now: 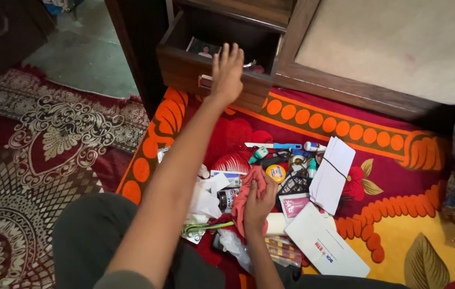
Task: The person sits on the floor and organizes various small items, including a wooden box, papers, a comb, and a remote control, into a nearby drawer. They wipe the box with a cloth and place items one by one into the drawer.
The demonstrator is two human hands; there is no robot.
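The open wooden drawer stood pulled out of a dark wooden cabinet, at floor level above the patterned rug. The left hand reached over its front edge with the fingers spread and apart, holding nothing; the palm hovered at the rim, and whether it touched the wood could not be told. Inside the drawer lay a small photograph against the back left corner, with some small items at the right, too dim to name.

The right hand rested lower down, its grip closed on a reddish-pink cloth that lay among the clutter on the rug.

To work well here, the reaching hand would probably do best to come in from above and keep clear of the drawer's front edge, since the drawer was shallow and dark.

Around the cloth lay a folded white paper bundle bound with a band, a large white envelope, a small round yellow tin, a blue-handled toothbrush, small bottles and loose papers. This heap sat directly between the person's knees and the drawer, so the arm had to pass over it.
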